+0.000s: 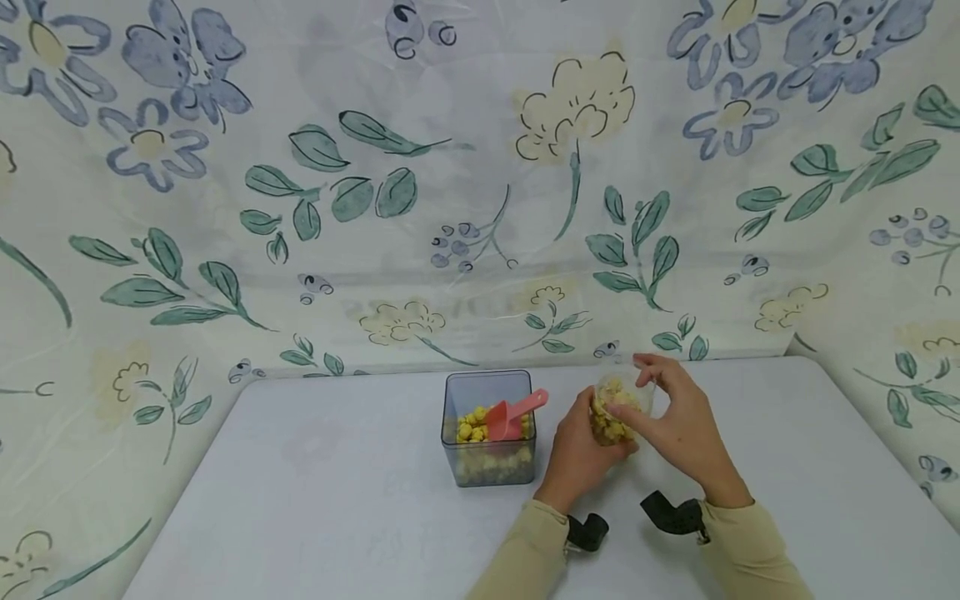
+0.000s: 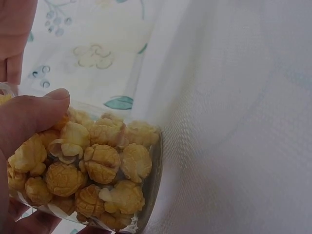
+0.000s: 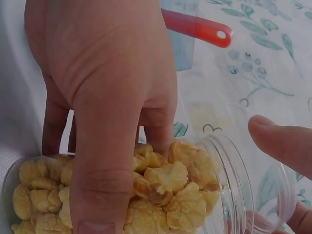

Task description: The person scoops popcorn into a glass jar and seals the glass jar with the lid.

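Note:
My left hand (image 1: 579, 457) grips a clear plastic jar (image 1: 609, 427) filled with popcorn (image 2: 100, 163), its thumb along one side and its fingers round the other. In the right wrist view the jar lies sideways across the picture, its threaded rim (image 3: 229, 180) facing the right hand. A clear round lid (image 3: 286, 195) stands just off that rim. My right hand (image 1: 688, 429) holds this lid between thumb and fingers at the jar's mouth. Part of the lid's edge is hidden or hard to make out.
Left of the hands, a bluish see-through square container (image 1: 489, 473) stands on the white table (image 1: 337, 492), with popcorn inside. A red scoop (image 1: 513, 415) rests in it, handle over the right rim. Flower-patterned cloth (image 1: 480, 167) hangs behind the table.

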### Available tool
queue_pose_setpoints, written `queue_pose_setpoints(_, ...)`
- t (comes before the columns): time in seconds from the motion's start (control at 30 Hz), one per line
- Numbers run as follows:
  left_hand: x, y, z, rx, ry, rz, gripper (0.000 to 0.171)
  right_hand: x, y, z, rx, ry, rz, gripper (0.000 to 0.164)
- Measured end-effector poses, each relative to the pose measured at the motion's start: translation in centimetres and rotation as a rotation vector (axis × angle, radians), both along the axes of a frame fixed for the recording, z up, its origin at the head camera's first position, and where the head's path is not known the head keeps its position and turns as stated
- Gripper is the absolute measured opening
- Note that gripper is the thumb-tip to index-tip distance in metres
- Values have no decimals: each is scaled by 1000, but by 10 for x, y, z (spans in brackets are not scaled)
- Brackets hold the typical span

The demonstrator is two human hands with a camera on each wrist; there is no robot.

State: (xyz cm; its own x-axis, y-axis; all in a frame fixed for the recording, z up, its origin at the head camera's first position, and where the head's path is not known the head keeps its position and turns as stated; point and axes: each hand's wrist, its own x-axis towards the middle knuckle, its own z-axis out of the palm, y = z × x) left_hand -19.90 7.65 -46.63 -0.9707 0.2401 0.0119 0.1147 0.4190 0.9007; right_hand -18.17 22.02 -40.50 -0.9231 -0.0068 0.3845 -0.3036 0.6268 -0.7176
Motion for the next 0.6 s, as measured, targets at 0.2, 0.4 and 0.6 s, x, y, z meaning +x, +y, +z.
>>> queue_pose_setpoints(0.2, 0, 0, 2, -4, -8, 2, 85, 0, 2, 2, 43, -41, 22, 40)
queue_pose_setpoints(0.4, 0, -1, 3, 14, -22, -8, 84, 0, 6, 3, 76, -46, 31, 40)
queue_pose_setpoints(0.6, 0, -1, 2, 11, -14, -19, 84, 0, 9, 3, 84, -64, 53, 40)
